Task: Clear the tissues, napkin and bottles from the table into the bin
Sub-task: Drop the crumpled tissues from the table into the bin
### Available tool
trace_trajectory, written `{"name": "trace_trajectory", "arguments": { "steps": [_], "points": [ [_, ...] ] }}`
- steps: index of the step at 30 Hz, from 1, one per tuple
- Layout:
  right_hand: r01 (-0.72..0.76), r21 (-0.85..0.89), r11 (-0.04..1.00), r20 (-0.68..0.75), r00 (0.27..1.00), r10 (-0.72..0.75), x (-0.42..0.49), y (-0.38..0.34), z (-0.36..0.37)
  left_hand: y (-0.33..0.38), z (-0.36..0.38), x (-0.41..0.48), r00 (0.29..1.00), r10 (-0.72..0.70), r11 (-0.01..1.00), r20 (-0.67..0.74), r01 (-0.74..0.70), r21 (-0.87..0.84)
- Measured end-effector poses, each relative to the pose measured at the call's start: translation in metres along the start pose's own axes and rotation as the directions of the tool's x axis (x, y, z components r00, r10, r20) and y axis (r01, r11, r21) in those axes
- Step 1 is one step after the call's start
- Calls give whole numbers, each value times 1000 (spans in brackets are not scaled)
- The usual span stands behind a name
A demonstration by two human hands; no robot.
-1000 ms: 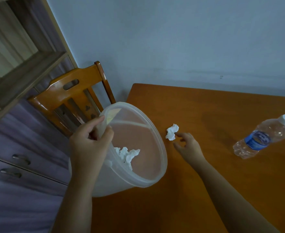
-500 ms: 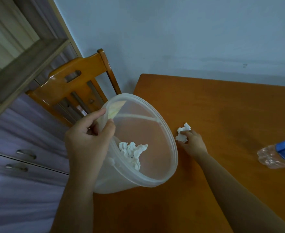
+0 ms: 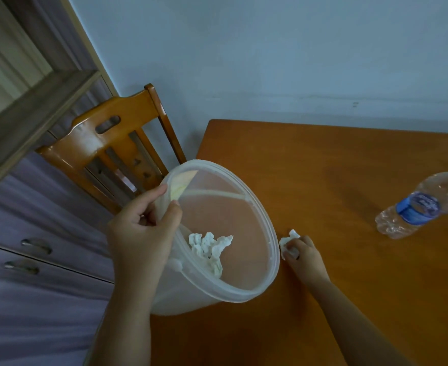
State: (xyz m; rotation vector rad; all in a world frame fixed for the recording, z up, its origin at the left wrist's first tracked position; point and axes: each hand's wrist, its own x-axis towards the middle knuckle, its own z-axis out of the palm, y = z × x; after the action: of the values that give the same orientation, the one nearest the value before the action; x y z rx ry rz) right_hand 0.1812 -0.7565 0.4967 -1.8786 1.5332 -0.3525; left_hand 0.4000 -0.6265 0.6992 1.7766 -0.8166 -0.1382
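Note:
My left hand (image 3: 141, 233) grips the rim of a translucent white plastic bin (image 3: 263, 225), held tilted at the left edge of the wooden table (image 3: 323, 165). Crumpled white tissues (image 3: 209, 247) lie inside the bin. Just right of the bin's rim, my right hand (image 3: 300, 253) is closed on a small crumpled tissue (image 3: 289, 239), low over the tabletop. A crushed clear water bottle (image 3: 423, 204) with a blue label lies on its side at the table's right edge.
A wooden chair (image 3: 106, 143) stands left of the table behind the bin. A shelf unit with grey drawers (image 3: 33, 233) fills the left side. A pale blue wall runs behind the table.
My right hand closed on the small tissue and drew it left, up to the bin's rim. The bin stays tilted in my left hand.

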Motion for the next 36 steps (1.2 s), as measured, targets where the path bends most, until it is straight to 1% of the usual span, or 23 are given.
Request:
{"name": "trace_trajectory", "arguments": {
  "steps": [7,12,15,18,22,25,28,33,36],
  "points": [
    [-61,75,995,-98,993,69,-71,15,-6,-2,-18,-30,998,-24,999,50,26,-46],
    [-45,124,991,-247,966,74,-108,10,-27,2,-26,-50,995,18,999,97,-14,-49],
    [-1,149,989,-341,939,52,-130,-1,-44,4,-28,-60,988,31,998,153,-22,-59],
    [44,181,982,-414,910,35,-153,-13,-63,10,-23,-72,977,85,993,194,-68,-91],
    [122,176,977,-488,873,-21,-179,-26,-85,17,-14,-89,958,132,980,254,-88,-180],
    [165,170,972,-501,863,-59,-193,-32,-97,26,-6,-102,941,179,966,287,-113,-232],
    [199,161,967,-494,864,-95,-204,-33,-107,36,5,-115,916,205,953,344,-107,-284],
    [202,143,969,-349,926,-142,-214,-21,-125,53,28,-136,872,276,936,405,-148,-319],
    [213,108,971,-337,927,-166,-217,-3,-141,64,44,-149,859,299,932,416,-168,-321]
  ]
}}
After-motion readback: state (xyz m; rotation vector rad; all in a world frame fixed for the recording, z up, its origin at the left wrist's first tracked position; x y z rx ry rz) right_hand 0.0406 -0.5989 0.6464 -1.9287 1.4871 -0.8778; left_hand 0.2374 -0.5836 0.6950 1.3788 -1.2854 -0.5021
